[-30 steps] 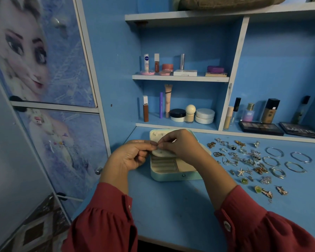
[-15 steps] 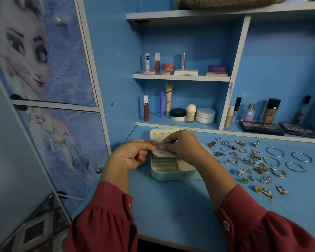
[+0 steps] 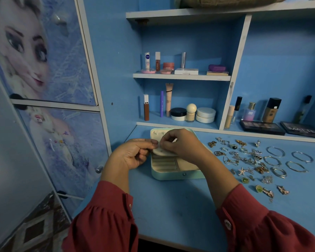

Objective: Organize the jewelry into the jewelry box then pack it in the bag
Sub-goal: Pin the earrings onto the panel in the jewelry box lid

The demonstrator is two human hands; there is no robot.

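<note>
Both hands, left hand [image 3: 135, 154] and right hand [image 3: 180, 146], have hardly moved, still pinching something tiny over the open jewelry box [image 3: 173, 171]. Most jewelry [image 3: 247, 157] still waits on the desk [image 3: 171, 206].

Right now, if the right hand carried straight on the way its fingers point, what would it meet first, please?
Probably the left hand: the right hand points leftward across the open jewelry box, fingertips nearly touching it; depth is unclear.

A pale mint jewelry box [image 3: 171, 176] with a cream lining is set on a plain blue tabletop [image 3: 171, 206], silver bangles [image 3: 287, 159] are laid alongside, and dark red sleeves [image 3: 105, 224] are worn.
</note>
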